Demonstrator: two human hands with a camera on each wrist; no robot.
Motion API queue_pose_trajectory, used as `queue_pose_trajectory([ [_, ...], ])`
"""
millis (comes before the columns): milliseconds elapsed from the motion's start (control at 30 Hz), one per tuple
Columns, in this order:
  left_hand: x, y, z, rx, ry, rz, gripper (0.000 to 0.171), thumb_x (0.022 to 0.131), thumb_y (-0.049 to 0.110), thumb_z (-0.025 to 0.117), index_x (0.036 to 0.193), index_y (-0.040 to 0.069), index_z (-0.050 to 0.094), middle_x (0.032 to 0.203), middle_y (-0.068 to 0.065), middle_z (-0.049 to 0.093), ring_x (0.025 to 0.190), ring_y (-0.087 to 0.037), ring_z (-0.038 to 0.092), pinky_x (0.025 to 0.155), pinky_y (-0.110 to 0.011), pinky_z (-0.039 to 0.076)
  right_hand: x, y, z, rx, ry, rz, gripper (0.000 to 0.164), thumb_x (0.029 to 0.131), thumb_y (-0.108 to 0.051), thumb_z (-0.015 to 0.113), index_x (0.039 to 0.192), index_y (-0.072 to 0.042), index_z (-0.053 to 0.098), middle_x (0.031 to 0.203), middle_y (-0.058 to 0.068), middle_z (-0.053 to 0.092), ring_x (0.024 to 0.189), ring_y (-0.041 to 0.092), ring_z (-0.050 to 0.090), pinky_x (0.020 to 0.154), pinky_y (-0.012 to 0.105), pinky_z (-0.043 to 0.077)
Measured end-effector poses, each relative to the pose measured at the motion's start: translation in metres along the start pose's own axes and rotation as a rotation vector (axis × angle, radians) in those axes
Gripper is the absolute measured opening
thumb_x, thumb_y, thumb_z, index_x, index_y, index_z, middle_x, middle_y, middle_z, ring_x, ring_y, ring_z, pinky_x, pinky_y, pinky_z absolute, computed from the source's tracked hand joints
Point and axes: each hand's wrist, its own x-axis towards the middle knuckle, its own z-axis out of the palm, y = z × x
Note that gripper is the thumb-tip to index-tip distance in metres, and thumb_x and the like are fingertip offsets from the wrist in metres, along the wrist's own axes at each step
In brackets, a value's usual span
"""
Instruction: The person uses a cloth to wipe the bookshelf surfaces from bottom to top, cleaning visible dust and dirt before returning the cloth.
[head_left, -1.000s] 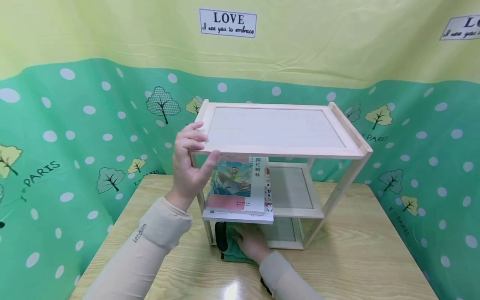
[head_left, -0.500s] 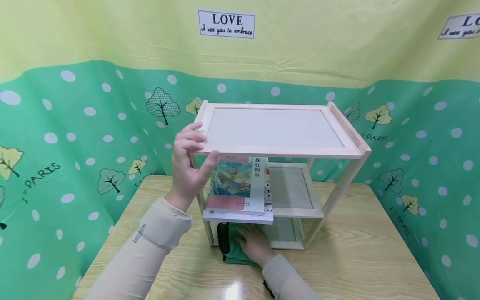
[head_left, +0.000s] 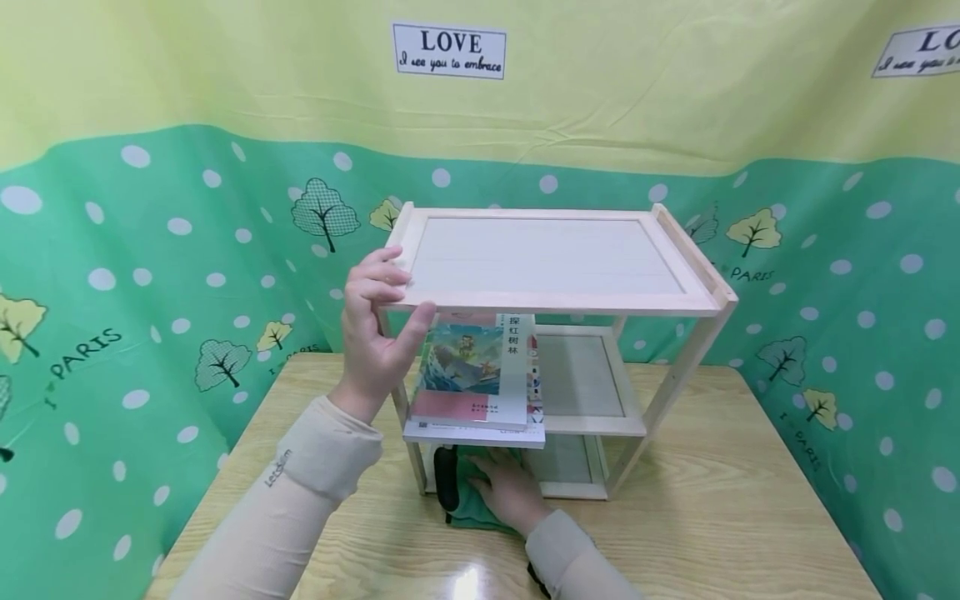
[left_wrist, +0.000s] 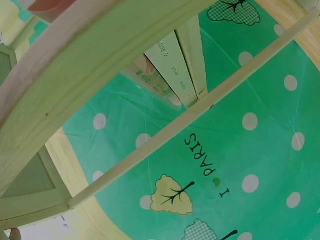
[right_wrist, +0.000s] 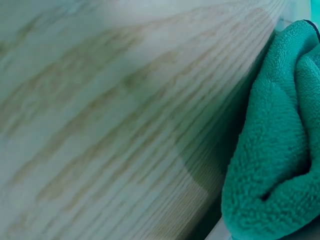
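In the head view, a pale wooden three-tier shelf stands on the table. My left hand grips the top tier's front left corner, fingers over the side rail and thumb at the front edge. Low at the front, my right hand presses on a folded green towel at the bottom tier. Its fingers reach in beneath the middle tier, their tips partly hidden. A rounded black piece lies against the towel's left side. The right wrist view shows the fluffy towel bunched at the right.
A stack of books lies on the middle tier's left side and sticks out past its front edge, over the right hand. Wood-grain table surrounds the shelf. A green and yellow printed curtain hangs behind and at both sides.
My right hand and the towel have shifted very slightly to the right and towards me. The left hand keeps its grip on the shelf corner. The head view has drifted a little.
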Motion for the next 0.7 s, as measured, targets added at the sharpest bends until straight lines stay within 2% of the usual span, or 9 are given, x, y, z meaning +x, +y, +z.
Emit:
queue_pose_trajectory([
  [433, -0.0002, 0.0007, 0.0005, 0.012, -0.002, -0.001, 0.049, 0.093, 0.040, 0.064, 0.088, -0.003, 0.041, 0.096, -0.021, 0.052, 0.123, -0.033, 0.053, 0.112, -0.052, 0.041, -0.0026, 0.0010, -0.0018, -0.020, 0.020, -0.016, 0.036, 0.097, -0.032, 0.061, 0.131, -0.020, 0.064, 0.145, 0.013, 0.054, 0.138, 0.036, 0.046, 0.116, 0.066, 0.030],
  [700, 0.0004, 0.0009, -0.0001, 0.012, -0.001, 0.000, 0.049, 0.092, 0.040, 0.064, 0.087, -0.004, 0.041, 0.096, -0.021, 0.052, 0.123, -0.032, 0.053, 0.112, -0.052, 0.041, -0.0074, 0.0062, -0.0049, 0.007, 0.027, -0.008, 0.036, 0.097, -0.030, 0.061, 0.131, -0.020, 0.064, 0.146, 0.015, 0.052, 0.138, 0.038, 0.045, 0.116, 0.065, 0.030],
])
